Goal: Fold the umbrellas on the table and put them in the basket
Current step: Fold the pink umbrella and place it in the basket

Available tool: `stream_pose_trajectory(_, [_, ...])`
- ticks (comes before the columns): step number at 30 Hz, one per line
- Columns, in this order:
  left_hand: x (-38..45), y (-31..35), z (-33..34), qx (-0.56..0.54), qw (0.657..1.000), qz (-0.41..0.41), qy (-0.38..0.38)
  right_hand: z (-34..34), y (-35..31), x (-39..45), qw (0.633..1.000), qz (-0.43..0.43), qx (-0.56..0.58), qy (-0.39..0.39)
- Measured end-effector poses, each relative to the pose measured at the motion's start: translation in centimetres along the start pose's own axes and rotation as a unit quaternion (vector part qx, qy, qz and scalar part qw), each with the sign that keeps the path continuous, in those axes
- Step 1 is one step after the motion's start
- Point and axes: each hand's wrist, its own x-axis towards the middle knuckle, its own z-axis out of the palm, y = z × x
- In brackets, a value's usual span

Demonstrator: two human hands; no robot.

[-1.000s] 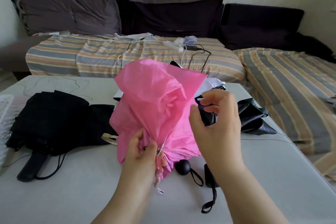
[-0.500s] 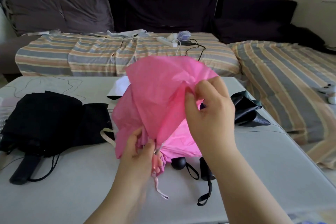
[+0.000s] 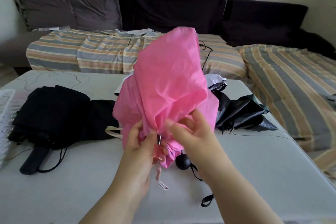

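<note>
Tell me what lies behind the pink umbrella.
Behind the pink umbrella, a white-and-black umbrella peeks out on the table. The pink canopy covers most of it.

White table (image 3: 236, 178) carrying 3 items directly: a black umbrella (image 3: 54, 120) at left, its handle toward the near edge; a second black umbrella (image 3: 240, 112) at right, canopy crumpled; a white basket (image 3: 5, 114) at the left edge, partly out of view. A thin cord (image 3: 54, 80) lies along the far side.
</note>
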Motion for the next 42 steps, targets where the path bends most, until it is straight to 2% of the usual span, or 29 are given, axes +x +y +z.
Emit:
stream_pose_trajectory(2, [-0.3, -0.2, 0.1, 0.033, 0.999, 0.015, -0.001, 1.3, 0.7, -0.2, 0.991, -0.013, -0.129, 0.019])
stream_pose_trajectory(4, [-0.5, -0.4, 0.2, 0.054, 0.998, 0.033, -0.006, 1.8, 1.0, 0.1, 0.976, -0.026, -0.201, 0.076])
stream_pose_trajectory(6, [-0.7, -0.3, 0.3, 0.057, 0.997, 0.034, -0.024, 1.3, 0.6, 0.7, 0.978, -0.025, -0.185, 0.095])
stream_pose_trajectory(13, [-0.6, 0.3, -0.5, -0.013, 0.996, -0.029, -0.087, 0.8, 0.9, 1.5, 0.997, 0.051, -0.045, 0.029])
stream_pose_trajectory(18, [-0.4, 0.2, -0.5, -0.036, 0.992, -0.044, -0.108, 1.1, 1.6, 1.2, 0.997, 0.051, -0.056, 0.022])
stream_pose_trajectory(20, [-0.3, -0.2, -0.4, -0.028, 0.994, -0.037, -0.101, 0.9, 1.5, 1.1, 0.995, 0.031, -0.071, 0.068])
stream_pose_trajectory(23, [0.1, -0.5, -0.4, 0.025, 0.997, -0.010, -0.074, -0.4, 0.5, 1.4, 0.975, -0.037, -0.065, 0.210])
stream_pose_trajectory(25, [0.3, -0.7, -0.6, 0.058, 0.996, 0.016, -0.063, -2.0, -0.9, 1.4, 0.956, -0.070, -0.050, 0.279])
stream_pose_trajectory(28, [0.5, -0.5, -0.8, 0.069, 0.996, 0.033, -0.042, -4.2, -2.1, 1.0, 0.917, -0.132, -0.157, 0.342])
stream_pose_trajectory(29, [0.7, -0.4, -0.9, 0.061, 0.997, 0.036, -0.034, -4.5, -2.1, 1.0, 0.910, -0.134, -0.188, 0.345])
stream_pose_trajectory(31, [0.9, -0.1, -1.2, 0.048, 0.998, 0.042, -0.021, -4.6, -2.0, 0.6, 0.921, -0.136, -0.197, 0.306])
stream_pose_trajectory(33, [1.0, 0.0, -1.3, 0.047, 0.998, 0.045, -0.015, -4.5, -2.0, 0.3, 0.945, -0.149, -0.154, 0.248])
stream_pose_trajectory(35, [0.9, -0.1, -1.2, 0.061, 0.997, 0.047, -0.019, -4.6, -1.9, 0.2, 0.966, -0.142, -0.049, 0.209])
stream_pose_trajectory(37, [0.8, -0.3, -0.9, 0.089, 0.994, 0.062, -0.024, -5.0, -1.4, 0.4, 0.969, -0.108, -0.024, 0.222])
stream_pose_trajectory(40, [1.0, -0.4, -1.0, 0.113, 0.990, 0.088, -0.017, -5.6, -1.4, 0.2, 0.947, -0.093, -0.114, 0.286])
stream_pose_trajectory(42, [1.3, -0.5, -1.3, 0.116, 0.989, 0.091, -0.007, -5.5, -1.6, 0.1, 0.955, -0.114, -0.072, 0.265])
